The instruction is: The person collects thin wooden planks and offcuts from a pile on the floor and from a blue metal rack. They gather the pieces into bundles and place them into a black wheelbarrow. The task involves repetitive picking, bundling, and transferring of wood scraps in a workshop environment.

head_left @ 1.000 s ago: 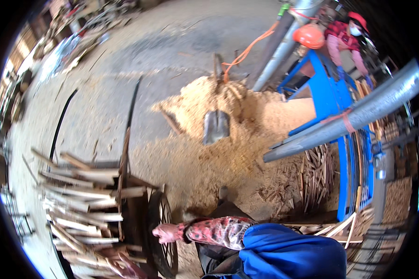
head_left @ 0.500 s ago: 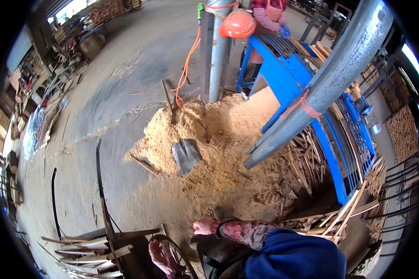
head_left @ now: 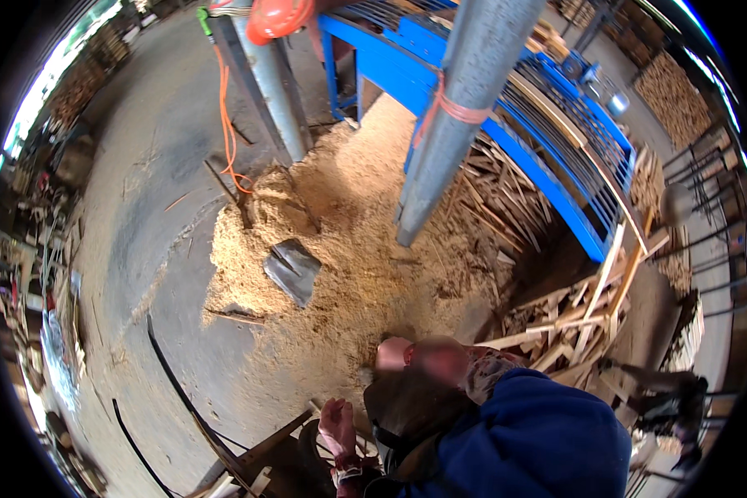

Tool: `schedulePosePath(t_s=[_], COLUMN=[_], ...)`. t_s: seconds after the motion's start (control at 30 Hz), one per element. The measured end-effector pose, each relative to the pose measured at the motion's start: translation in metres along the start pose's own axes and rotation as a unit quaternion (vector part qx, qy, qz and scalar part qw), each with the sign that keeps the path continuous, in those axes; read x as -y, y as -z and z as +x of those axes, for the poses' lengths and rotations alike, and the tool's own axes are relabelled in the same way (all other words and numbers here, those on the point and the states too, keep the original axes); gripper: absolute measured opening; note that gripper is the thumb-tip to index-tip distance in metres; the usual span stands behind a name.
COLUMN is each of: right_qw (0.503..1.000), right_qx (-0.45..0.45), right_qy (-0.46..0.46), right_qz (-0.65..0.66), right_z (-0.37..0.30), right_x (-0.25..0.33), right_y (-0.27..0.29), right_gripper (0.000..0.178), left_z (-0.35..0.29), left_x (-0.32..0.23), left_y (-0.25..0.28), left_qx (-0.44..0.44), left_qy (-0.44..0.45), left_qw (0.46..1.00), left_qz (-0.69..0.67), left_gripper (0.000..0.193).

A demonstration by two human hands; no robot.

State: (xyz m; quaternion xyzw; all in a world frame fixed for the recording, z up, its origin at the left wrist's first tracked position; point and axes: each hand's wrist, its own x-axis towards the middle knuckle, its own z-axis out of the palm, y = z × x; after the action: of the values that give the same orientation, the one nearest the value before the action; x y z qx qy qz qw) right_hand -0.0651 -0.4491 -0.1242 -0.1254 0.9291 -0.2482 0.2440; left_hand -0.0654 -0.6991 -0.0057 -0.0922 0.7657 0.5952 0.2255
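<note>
My left hand (head_left: 338,425) hangs low at the bottom centre, its fingers loosely bent and slightly apart, with nothing in it. Beside it are a dark curved rim and a wooden bar. Held across the front of my body, my right hand (head_left: 394,354) looks like a closed fist; some blur covers it and nothing sticks out of it. Ahead of both hands lies a heap of sawdust (head_left: 349,249). A metal shovel blade (head_left: 293,272) rests on the heap, touched by neither hand.
A slanted steel pipe post (head_left: 473,75) stands before a blue slatted machine frame (head_left: 548,183). Loose wood strips (head_left: 573,319) pile up at right. An orange hard hat (head_left: 278,17) and orange hose (head_left: 224,124) hang by another post (head_left: 270,91). Dark curved bars (head_left: 183,398) rise at lower left.
The view has turned right and downward, so the post, machine and hard hat shift left and up. My left hand is nearer my right. The co-worker's hands have left the picture.
</note>
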Motion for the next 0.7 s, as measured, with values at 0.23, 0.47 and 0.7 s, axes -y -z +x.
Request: schedulePosePath(t_s=[0.23,0.47,0.7], right_qw=[0.943,0.913,0.901], right_qx=[-0.028,-0.081,-0.138], right_qy=[-0.218,-0.236,-0.264], right_qz=[0.251,0.323,0.314], right_z=[-0.035,-0.042,-0.069], right_x=[-0.001,0.031,-0.001], right_y=[-0.067,-0.111,-0.090], right_gripper=[0.030,0.033,0.033], left_z=[0.039,0.060,0.090], left_x=[0.007,0.004,0.030], left_y=[0.026,0.041,0.003], left_qx=[0.087,0.147,0.200], left_qy=[-0.028,0.013,-0.007], left_qw=[0.993,0.986,0.975], left_qz=[0.070,0.076,0.094], left_gripper=[0.035,0.040,0.041])
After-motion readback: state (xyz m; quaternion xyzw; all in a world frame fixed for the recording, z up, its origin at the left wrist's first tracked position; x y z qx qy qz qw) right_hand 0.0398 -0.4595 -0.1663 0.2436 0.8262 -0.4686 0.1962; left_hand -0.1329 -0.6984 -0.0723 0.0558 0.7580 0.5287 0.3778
